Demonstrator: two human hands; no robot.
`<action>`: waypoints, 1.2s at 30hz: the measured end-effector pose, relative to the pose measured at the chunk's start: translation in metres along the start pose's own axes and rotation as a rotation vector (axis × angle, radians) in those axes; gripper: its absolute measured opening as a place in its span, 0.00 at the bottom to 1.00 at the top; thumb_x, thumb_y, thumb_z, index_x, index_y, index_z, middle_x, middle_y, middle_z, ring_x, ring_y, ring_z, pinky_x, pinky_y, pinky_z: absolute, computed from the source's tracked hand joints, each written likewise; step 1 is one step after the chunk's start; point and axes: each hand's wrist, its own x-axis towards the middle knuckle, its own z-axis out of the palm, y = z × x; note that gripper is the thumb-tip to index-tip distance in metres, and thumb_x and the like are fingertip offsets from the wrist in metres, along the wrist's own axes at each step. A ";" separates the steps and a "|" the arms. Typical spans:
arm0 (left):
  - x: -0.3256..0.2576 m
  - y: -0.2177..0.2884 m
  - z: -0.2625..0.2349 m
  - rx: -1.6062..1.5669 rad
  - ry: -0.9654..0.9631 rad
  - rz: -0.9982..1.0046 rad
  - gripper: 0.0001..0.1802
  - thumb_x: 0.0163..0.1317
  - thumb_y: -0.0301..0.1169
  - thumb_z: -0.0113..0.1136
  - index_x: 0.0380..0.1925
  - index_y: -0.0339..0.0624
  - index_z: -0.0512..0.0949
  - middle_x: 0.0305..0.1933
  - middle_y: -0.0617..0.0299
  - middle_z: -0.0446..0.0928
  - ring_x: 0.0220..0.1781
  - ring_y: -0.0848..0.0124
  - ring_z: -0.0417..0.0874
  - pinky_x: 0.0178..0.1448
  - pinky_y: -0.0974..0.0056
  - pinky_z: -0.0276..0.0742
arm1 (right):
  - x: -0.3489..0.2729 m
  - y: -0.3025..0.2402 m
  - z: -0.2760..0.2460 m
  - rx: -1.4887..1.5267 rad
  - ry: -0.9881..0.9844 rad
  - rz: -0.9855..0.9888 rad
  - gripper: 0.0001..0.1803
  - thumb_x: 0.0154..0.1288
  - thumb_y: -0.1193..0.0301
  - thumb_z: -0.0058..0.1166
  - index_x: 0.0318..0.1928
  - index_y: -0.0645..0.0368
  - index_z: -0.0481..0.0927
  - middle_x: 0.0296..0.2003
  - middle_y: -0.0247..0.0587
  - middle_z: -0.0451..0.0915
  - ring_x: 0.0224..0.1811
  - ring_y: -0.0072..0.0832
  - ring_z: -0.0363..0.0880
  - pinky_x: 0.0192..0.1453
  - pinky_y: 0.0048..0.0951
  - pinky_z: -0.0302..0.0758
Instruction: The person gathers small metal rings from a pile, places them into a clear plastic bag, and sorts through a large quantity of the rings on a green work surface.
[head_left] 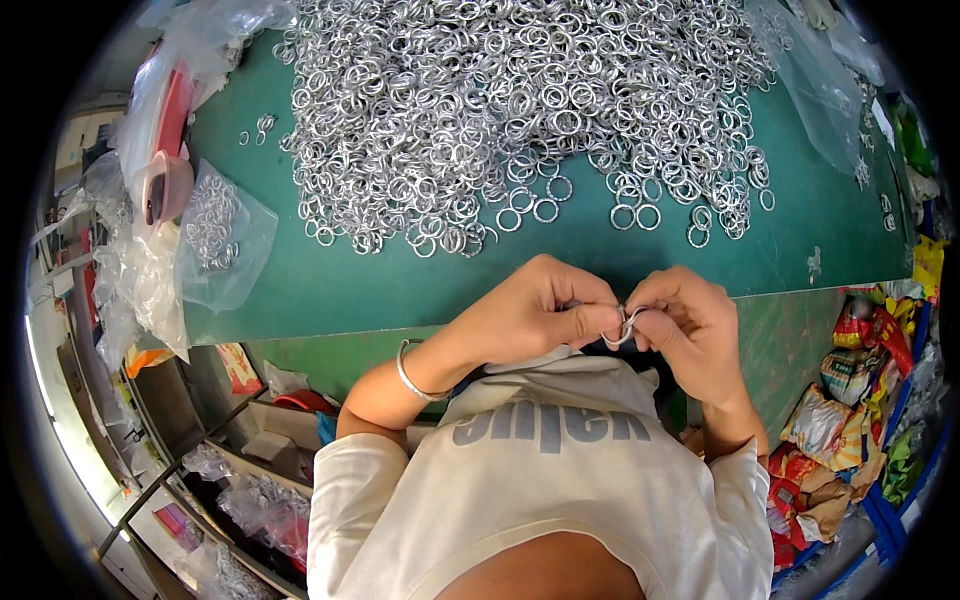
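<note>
Just in front of my chest, at the table's near edge, both hands meet with fingertips closed. A silvery metal ring [627, 328] shows between them. My left hand [562, 305] pinches it from one side with thumb and forefinger. My right hand [688, 318] grips the other side the same way. Whether there is one ring or two linked ones, I cannot tell, as the fingers cover part of it. Beyond my hands, a big heap of similar metal rings [520, 90] spreads over the green table [380, 290], with a few rings lying loose along its near side.
On the table's left lies a clear plastic bag [245, 250] with small rings in it, beside a pink container [170, 187]. Another clear plastic sheet [815, 100] lies at the far right. Colourful packages [825, 425] are stacked at right, below table height. Shelves with bags [265, 510] stand lower left.
</note>
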 end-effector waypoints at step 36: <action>-0.005 -0.015 0.022 0.495 0.462 0.368 0.08 0.62 0.23 0.50 0.23 0.33 0.73 0.16 0.56 0.69 0.15 0.66 0.69 0.20 0.66 0.64 | 0.000 -0.013 0.017 -0.044 -0.002 0.243 0.10 0.71 0.69 0.40 0.34 0.63 0.68 0.18 0.31 0.69 0.19 0.15 0.63 0.24 0.20 0.62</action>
